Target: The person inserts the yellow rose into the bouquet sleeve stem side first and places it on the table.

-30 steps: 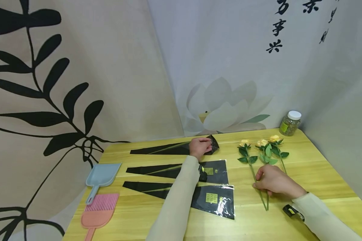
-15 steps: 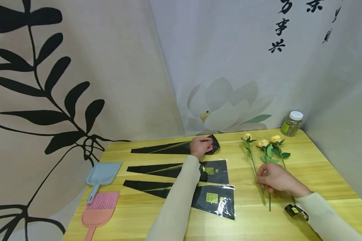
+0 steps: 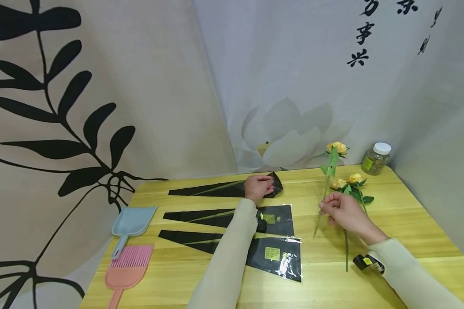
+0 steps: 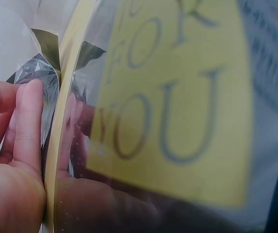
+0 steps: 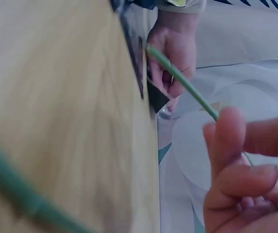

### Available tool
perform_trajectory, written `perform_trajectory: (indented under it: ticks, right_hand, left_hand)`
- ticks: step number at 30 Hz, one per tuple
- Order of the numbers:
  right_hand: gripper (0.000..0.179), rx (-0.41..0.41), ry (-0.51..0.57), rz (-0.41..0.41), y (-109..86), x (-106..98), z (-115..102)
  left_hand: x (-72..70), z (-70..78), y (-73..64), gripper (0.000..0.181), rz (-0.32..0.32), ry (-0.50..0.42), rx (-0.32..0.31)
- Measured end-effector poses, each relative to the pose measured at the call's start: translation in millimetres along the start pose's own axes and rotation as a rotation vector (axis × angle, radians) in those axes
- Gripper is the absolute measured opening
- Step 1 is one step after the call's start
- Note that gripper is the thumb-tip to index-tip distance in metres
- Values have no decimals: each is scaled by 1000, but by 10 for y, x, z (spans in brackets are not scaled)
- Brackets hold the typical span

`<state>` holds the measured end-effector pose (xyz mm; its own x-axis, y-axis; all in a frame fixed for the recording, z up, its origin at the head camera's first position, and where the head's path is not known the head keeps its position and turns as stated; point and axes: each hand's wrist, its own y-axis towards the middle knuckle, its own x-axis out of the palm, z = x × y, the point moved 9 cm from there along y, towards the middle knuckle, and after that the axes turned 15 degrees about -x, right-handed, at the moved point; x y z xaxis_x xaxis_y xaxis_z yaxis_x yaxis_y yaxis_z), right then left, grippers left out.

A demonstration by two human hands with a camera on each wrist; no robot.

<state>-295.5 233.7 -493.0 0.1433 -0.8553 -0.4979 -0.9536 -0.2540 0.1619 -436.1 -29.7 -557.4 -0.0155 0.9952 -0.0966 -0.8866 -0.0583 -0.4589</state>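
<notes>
- Head view: the change to note is at your right hand [image 3: 344, 210]. Half a second ago the pinched yellow rose [image 3: 336, 148] was low beside the other two; now it is up, its bloom showing against the wall hanging [image 3: 170, 86] and its stem slanting down over the counter [image 3: 421, 244]. That leaves one flower singled out, with the two remaining roses [image 3: 356, 178] lying just beyond and beneath your right hand.
- On the other side, your left hand [image 3: 259, 188] stays at the mouth of the far black flower sleeve [image 3: 216, 189], much as it was a second ago, so that opening remains attended. The middle sleeve [image 3: 280, 214] and near sleeve [image 3: 274, 270] lie flat below it, your left forearm crossing over both.
- Left wrist view: your fingers are bent at the far sleeve's crinkled dark film, the grip pinching it. Clear film with a yellow "FOR YOU" label [image 4: 172, 107] fills most of the foreground.
- Right wrist view: your thumb and fingers close together on the raised rose's green stem, whose lower end points toward your left hand. The other fingers curl inward. A second green stem [image 5: 27, 199] blurs across the lower left corner, apart from this grip.
</notes>
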Motion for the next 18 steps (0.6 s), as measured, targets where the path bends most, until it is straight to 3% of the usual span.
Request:
perform_trajectory:
  ticks: [11,18]
  right_hand:
    - [27,-57,94,162,343,55,-149]
    - [24,-58,71,201,563,102,-153]
  left_hand:
    - [20,17,-63,13,-4,8,37]
    - [26,29,-86,11,2,1,54]
